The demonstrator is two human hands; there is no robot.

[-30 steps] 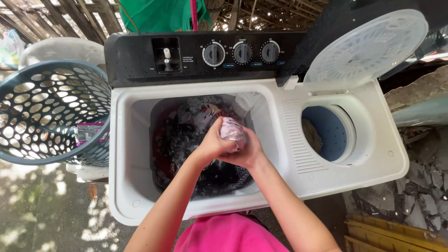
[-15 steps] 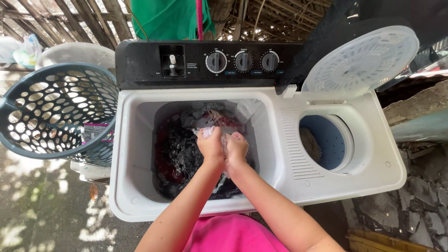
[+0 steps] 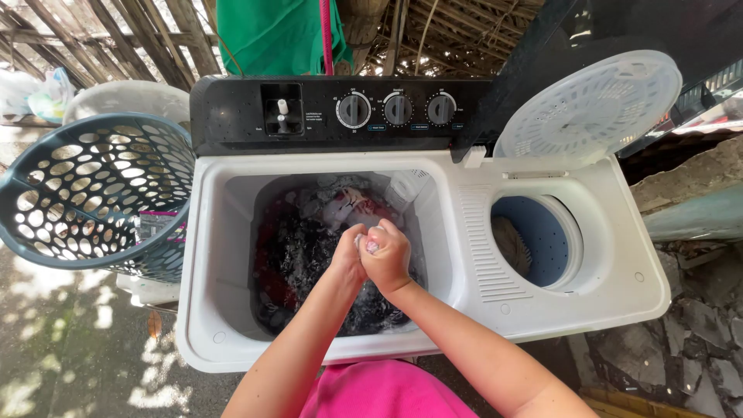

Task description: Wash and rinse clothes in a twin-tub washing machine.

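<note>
Both hands meet over the wash tub, fists pressed together. Between them a small wad of wet cloth [image 3: 370, 244], pale with a pink patch, shows only as a sliver at the knuckles; most of it is buried in the grip. Left hand [image 3: 350, 254] curled tight on the wad, thumb side up. Right hand [image 3: 387, 255] curled tight on the same wad, touching the left, its knuckles toward twelve o'clock. Both forearms come up from six o'clock, above a pink garment [image 3: 383, 391] worn by the person.

Directly beneath the fists: dark laundry [image 3: 306, 255] soaking in sudsy water, black pieces with red showing at the nine o'clock edge, and a lighter red-and-white patterned piece [image 3: 348, 205] heaped at twelve o'clock of the hands. The cloth is held just above this load, inside the wash tub [image 3: 224, 232] of a white twin-tub washing machine.

At three o'clock of the hands, past a ribbed strip, the spin tub [image 3: 542, 240], blue-walled, round mouth open, something tan lying inside. Its perforated white lid [image 3: 592, 104] stands tilted up at two o'clock.

At twelve o'clock, the black control panel [image 3: 232, 116] with three round dials [image 3: 397, 109] in a row.

At nine o'clock, just beside the machine, a dark teal laundry basket [image 3: 85, 193] with oval holes, tilted toward the viewer. Green fabric [image 3: 271, 35] hangs above the panel.
</note>
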